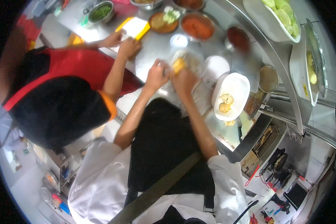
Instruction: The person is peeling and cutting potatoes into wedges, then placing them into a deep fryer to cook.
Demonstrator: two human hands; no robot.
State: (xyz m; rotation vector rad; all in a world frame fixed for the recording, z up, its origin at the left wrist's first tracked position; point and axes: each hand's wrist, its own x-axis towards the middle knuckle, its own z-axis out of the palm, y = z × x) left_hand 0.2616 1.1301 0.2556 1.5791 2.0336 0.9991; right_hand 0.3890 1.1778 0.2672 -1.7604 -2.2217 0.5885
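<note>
Hand work at a steel worktop [149, 54], as I see it beside the wearer. The right hand [185, 81] appears closed on a yellow piece [178, 65], which rises from its fingertips in front of the wearer's black apron [164, 138]. The left hand [158, 75] is just beside it, fingers curled; blur hides whether it grips anything, so I cannot tell. The 2 hands are close together, and whether they touch is unclear. Behind the piece is a pale, translucent item, perhaps a bag, too smeared to name surely.

To the right are a round white tub [217, 66] and a white tray [240, 86] holding at least 2 pale yellow lumps [226, 99]. Beyond the hands stands a bowl of red sauce [198, 27]. At left, a co-worker in a red apron [80, 61] has both hands near a yellow-edged white board [134, 28].

Step in hand, by my judgement: working the yellow piece by hand, the right holding and the left attending. The next move calls for a firm right grip and careful left fingertips, since the piece looks small and could slip.
</note>
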